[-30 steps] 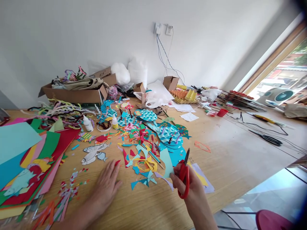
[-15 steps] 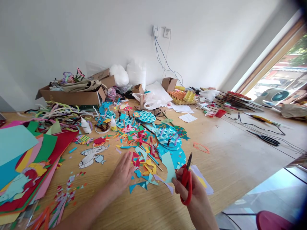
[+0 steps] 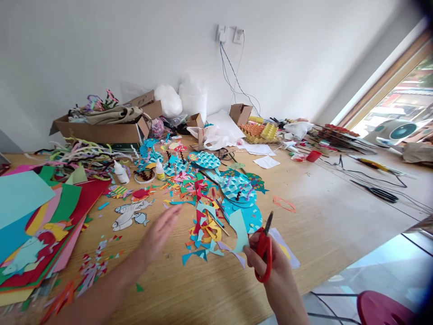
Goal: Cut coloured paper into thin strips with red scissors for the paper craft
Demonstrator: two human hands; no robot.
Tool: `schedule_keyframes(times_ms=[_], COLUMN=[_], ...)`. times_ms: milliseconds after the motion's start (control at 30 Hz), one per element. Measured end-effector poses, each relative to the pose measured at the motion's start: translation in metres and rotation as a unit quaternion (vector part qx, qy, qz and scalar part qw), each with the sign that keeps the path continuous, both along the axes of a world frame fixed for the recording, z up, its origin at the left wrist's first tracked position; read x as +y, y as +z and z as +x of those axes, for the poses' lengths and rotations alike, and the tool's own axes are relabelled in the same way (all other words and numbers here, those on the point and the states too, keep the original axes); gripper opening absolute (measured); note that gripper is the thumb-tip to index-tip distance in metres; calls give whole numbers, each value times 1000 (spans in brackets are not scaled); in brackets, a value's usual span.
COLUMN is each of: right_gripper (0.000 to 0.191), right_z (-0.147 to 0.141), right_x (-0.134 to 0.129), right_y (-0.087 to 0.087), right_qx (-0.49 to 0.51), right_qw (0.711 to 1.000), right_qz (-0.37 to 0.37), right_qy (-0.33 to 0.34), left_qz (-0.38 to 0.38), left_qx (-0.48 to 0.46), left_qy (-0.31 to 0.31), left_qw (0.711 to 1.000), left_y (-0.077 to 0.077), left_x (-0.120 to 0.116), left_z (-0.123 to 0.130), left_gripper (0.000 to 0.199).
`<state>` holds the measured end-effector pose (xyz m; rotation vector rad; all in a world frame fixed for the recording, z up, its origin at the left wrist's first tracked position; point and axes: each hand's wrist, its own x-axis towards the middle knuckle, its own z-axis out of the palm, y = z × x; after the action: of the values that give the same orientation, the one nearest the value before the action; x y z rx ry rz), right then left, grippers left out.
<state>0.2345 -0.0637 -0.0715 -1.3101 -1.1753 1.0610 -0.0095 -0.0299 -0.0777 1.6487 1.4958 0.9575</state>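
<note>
1. Scissors (image 3: 264,248): in the right hand (image 3: 275,268), at the near right of the scraps (image 3: 214,232). They look light but rigid, likely metal blades with smooth plastic handles; the red handles are the sensible hold, well clear of the dark tip, which points far.
2. Paper (image 3: 237,228): a pale green piece, reaching far and left from the right thumb. It should be nearly weightless and bendy, easy to crease or tear; a light pinch at one edge would do, as at its near end here.
3. Scraps: piled on the table (image 3: 321,225) between the hands. Thin and loose, they probably slide readily under a flat palm and scatter easily; sweeping suits them better than picking singly.
4. Right hand: closed around the red handles, thumb and finger also pinching the paper; the forearm comes in from the near edge.
5. Left hand (image 3: 161,230): left of the scraps, nothing visible in it, fingers straight and together, pointing far and right. Blur hides whether it touches the table.
6. The hands are well apart.
</note>
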Motion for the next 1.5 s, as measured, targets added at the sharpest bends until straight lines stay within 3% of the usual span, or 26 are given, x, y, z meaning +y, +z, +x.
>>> schedule_keyframes(times_ms=[67,167,300,400,500,600,700,800,867,933,1033,1100,1167,1233,1333,1467,1500], right_gripper=[21,21,21,21,21,22,24,26,26,25,23,24,24,25,25,23,23], right_z=[-5,-13,-14,-10,-6,-4,-6,-8,-8,-7,-2,-1,-2,-3,-2,-2,-4], right_x=[1,3,4,2,0,-1,-1,-1,-1,0,1,1,1,1,2,2,3], right_y=[2,6,8,5,3,4,7,9,9,7,4,3,2,1,1,3,5], right_qx=[4,1,10,14,10,28,42,47,45,34,14,12,19,25,23,18,15], right_qw=[999,999,999,999,1000,1000,999,998,999,999,1000,1000,1000,1000,1000,1000,1000], right_qz=[-7,-4,2,0,-7,-1,1,-10,-12,-9,-9,-11,-10,-4,-1,0,5], right_qy=[31,48,40,32,27,13,-23,-37,-28,-10,7,7,6,0,-3,17,23], left_qz=[-20,6,71,57,16,-21,-27,-45,-35,-12,45,65,45,15,-32,-33,-50], left_qx=[-57,68,218,220,149,62,-2,-24,44,127,232,260,247,201,61,-23,-101], left_qy=[57,27,-22,-81,-110,-112,-140,-74,-6,16,12,-17,-56,-81,-96,-96,-84], left_qw=[997,997,973,971,983,992,990,996,998,992,972,963,966,976,993,995,990], left_y=[2,-21,-64,-71,-53,-19,16,27,11,-18,-61,-74,-70,-57,-34,-8,-2], left_x=[-18,-48,-67,-57,-36,-20,-20,-40,-63,-87,-112,-111,-96,-72,-38,-20,-20], left_z=[-25,-37,-11,29,69,82,50,-6,-39,-58,-56,-38,-10,23,66,82,79], left_gripper=[44,41,47,47,51,51,40,36,37,43,50,54,53,51,51,45,41])
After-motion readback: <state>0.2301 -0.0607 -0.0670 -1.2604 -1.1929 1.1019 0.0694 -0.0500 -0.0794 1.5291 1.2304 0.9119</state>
